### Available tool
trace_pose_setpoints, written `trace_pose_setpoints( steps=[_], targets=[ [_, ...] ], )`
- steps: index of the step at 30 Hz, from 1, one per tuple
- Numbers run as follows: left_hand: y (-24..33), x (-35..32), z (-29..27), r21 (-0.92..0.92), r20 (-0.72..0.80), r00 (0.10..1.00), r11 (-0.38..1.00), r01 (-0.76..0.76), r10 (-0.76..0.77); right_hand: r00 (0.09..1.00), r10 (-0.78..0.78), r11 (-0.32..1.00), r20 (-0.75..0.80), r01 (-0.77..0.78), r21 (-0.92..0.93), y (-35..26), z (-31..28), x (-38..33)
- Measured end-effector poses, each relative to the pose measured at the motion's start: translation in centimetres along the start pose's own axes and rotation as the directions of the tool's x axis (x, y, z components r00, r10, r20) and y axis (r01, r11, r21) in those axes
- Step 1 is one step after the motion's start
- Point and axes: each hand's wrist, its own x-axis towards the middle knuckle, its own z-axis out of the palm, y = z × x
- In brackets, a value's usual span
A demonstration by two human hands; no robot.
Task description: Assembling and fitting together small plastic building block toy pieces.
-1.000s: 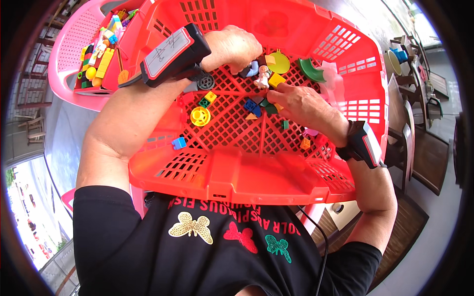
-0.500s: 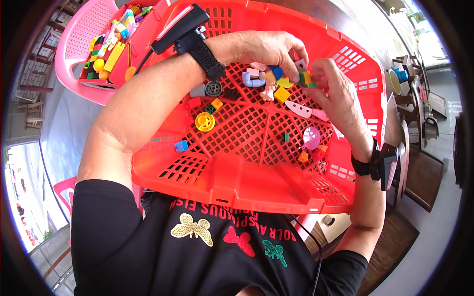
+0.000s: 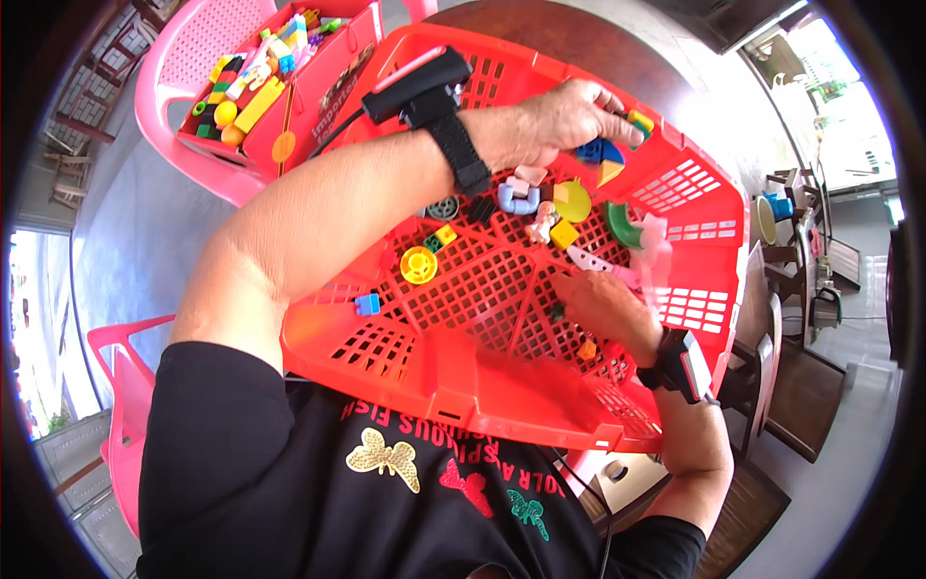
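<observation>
A large red plastic basket (image 3: 463,410) stands in front of me with loose toys on its lattice floor. My left hand (image 3: 564,121) is over its far wall, closed on joined toy blocks (image 3: 600,151) in blue, yellow and green. Low inside the basket, my right hand (image 3: 612,307) has its fingers down by a small green block (image 3: 557,312); they are partly hidden and blurred. Above it lie a white-and-pink toy knife (image 3: 588,259), a yellow block (image 3: 563,234), a small doll (image 3: 542,224), a light-blue curved pipe (image 3: 519,200) and a green curved piece (image 3: 622,227).
Also in the basket are a yellow wheel (image 3: 419,264), a blue block (image 3: 367,304), an orange piece (image 3: 586,350) and a yellow-green disc (image 3: 573,201). At the far left, a pink chair (image 3: 159,125) bears a red box (image 3: 301,96) full of toys. A brown round table (image 3: 569,39) stands beyond.
My right hand has left the blocks and dropped toward the basket floor, over the small green block. The left hand has moved to the far wall, still holding the joined blocks. The view has shifted.
</observation>
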Motion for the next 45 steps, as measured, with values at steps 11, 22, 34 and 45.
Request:
trace_pose_setpoints(
  steps=[11, 22, 34, 45],
  targets=[
    [0.6, -1.2, 0.3, -0.31, 0.11, 0.985, 0.937, 0.161, -0.132, 0.997, 0.063, 0.996, 0.046, -0.059, -0.068, -2.4, -0.3, 0.7],
    [1.7, -1.5, 0.5, -0.417, 0.296, 0.946, 0.873, 0.253, -0.133, 0.833, 0.185, 0.952, -0.522, -0.019, 0.306, -0.3, -8.3, -1.4],
    [1.6, -2.7, 1.1, -0.444, 0.427, 0.898, 0.84, 0.312, -0.108, 0.693, 0.45, 0.248, -0.563, 0.509, 0.824, -1.2, -11.2, -3.1],
    [1.4, -2.9, 1.7, -0.502, 0.305, 0.937, 0.807, 0.312, -0.172, 0.702, 0.465, 0.127, -0.539, 0.55, 0.825, -1.0, -11.0, -2.7]
  ],
)
